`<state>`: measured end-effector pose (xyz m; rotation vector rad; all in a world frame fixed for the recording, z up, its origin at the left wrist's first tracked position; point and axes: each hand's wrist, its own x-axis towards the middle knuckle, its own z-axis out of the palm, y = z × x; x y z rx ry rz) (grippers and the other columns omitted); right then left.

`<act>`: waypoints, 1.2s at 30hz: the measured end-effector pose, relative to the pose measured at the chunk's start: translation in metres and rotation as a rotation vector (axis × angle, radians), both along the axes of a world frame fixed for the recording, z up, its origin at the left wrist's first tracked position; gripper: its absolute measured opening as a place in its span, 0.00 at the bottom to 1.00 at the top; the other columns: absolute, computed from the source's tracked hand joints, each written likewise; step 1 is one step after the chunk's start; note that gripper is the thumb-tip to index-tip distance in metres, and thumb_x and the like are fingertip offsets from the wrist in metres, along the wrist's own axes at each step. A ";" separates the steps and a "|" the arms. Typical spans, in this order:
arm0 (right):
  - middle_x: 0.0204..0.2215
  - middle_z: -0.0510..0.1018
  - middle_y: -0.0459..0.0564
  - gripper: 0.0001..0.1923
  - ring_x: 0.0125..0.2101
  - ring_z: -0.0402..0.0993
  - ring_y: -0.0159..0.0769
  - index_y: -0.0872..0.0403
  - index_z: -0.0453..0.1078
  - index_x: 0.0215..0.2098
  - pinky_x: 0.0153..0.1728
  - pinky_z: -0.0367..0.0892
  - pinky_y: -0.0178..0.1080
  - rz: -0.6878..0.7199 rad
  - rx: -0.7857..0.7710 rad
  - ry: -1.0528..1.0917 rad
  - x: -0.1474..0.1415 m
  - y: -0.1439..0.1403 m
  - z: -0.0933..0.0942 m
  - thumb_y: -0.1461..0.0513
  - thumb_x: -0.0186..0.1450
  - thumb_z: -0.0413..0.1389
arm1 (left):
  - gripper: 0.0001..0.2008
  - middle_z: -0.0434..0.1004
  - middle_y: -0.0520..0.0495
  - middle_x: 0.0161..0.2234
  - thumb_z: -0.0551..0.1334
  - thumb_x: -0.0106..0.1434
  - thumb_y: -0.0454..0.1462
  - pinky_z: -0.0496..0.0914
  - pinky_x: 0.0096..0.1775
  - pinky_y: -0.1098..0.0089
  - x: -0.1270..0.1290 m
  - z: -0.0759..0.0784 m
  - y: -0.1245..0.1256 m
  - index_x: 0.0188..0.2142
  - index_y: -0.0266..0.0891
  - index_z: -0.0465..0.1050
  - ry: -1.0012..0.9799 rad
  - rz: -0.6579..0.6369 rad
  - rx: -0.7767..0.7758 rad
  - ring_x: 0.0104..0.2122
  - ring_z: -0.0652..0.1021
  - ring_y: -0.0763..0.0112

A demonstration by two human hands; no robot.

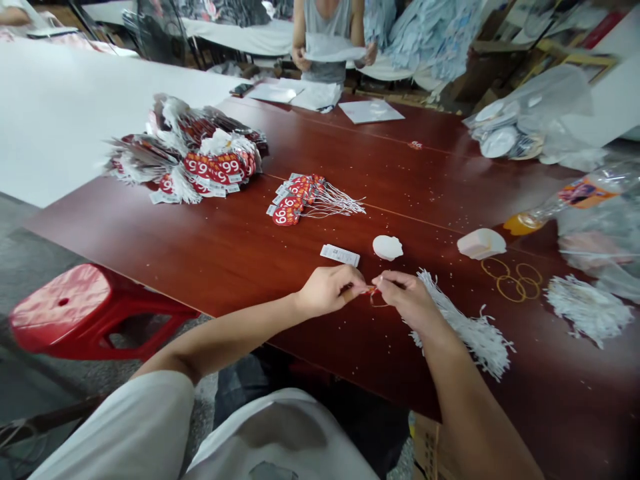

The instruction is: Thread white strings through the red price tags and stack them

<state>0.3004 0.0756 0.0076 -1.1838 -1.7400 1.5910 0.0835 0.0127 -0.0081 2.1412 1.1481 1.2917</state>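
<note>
Near the table's front edge, my left hand (333, 288) and my right hand (407, 299) meet, fingertips pinched on a small red hang tag (371, 291) seen nearly edge-on. A thin loop hangs below it; whether it is string I cannot tell. Just beyond my left hand lies a stack of white barcode cards (340, 255). A pile of pale round-edged tags (387, 247) sits beyond my fingertips. A bundle of white strings (470, 330) runs partly under my right forearm. Further off, red tags with white strings (295, 200) lie fanned out.
A large heap of strung tags (190, 153) is at back left. On the right are a pale tag block (481, 244), rubber bands (515, 280), more strings (587, 310) and a drink bottle (565, 200). A red stool (63, 300) stands left; across the table another person (327, 40) holds white fabric.
</note>
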 end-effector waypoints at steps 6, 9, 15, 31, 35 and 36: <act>0.38 0.83 0.49 0.16 0.39 0.78 0.43 0.50 0.80 0.38 0.43 0.69 0.43 -0.088 0.247 -0.237 -0.005 0.003 -0.006 0.48 0.62 0.62 | 0.24 0.75 0.42 0.47 0.70 0.58 0.54 0.66 0.49 0.59 -0.034 0.012 0.019 0.46 0.41 0.74 0.468 -0.127 0.044 0.47 0.75 0.57; 0.41 0.83 0.49 0.14 0.43 0.78 0.45 0.49 0.80 0.39 0.46 0.69 0.44 -0.047 0.330 -0.336 -0.012 0.001 -0.007 0.50 0.65 0.59 | 0.20 0.75 0.45 0.44 0.70 0.59 0.49 0.67 0.47 0.63 -0.051 0.014 0.053 0.45 0.42 0.75 0.475 -0.078 -0.069 0.44 0.76 0.61; 0.41 0.83 0.48 0.14 0.43 0.78 0.44 0.49 0.80 0.38 0.45 0.69 0.43 -0.040 0.352 -0.370 -0.015 -0.002 -0.006 0.51 0.66 0.57 | 0.06 0.77 0.49 0.37 0.64 0.65 0.38 0.68 0.38 0.71 -0.059 0.001 0.092 0.40 0.43 0.79 0.437 -0.133 -0.228 0.35 0.76 0.71; 0.27 0.76 0.46 0.14 0.28 0.71 0.36 0.52 0.73 0.30 0.32 0.60 0.37 -0.054 0.692 -0.361 -0.025 -0.018 0.012 0.58 0.71 0.50 | 0.04 0.81 0.48 0.40 0.60 0.70 0.37 0.73 0.40 0.70 -0.005 0.013 0.017 0.41 0.41 0.73 0.179 0.170 0.037 0.38 0.80 0.69; 0.27 0.77 0.47 0.15 0.29 0.71 0.36 0.52 0.73 0.31 0.32 0.62 0.37 -0.065 0.644 -0.251 -0.027 -0.021 0.013 0.57 0.72 0.50 | 0.05 0.82 0.48 0.40 0.60 0.70 0.37 0.74 0.40 0.70 -0.005 0.010 0.016 0.42 0.41 0.73 0.155 0.164 0.085 0.39 0.81 0.69; 0.27 0.77 0.47 0.15 0.29 0.71 0.36 0.52 0.73 0.31 0.33 0.62 0.37 -0.074 0.647 -0.250 -0.027 -0.021 0.012 0.57 0.72 0.50 | 0.05 0.82 0.48 0.39 0.60 0.70 0.38 0.74 0.40 0.70 -0.005 0.010 0.016 0.42 0.41 0.73 0.139 0.168 0.077 0.38 0.81 0.69</act>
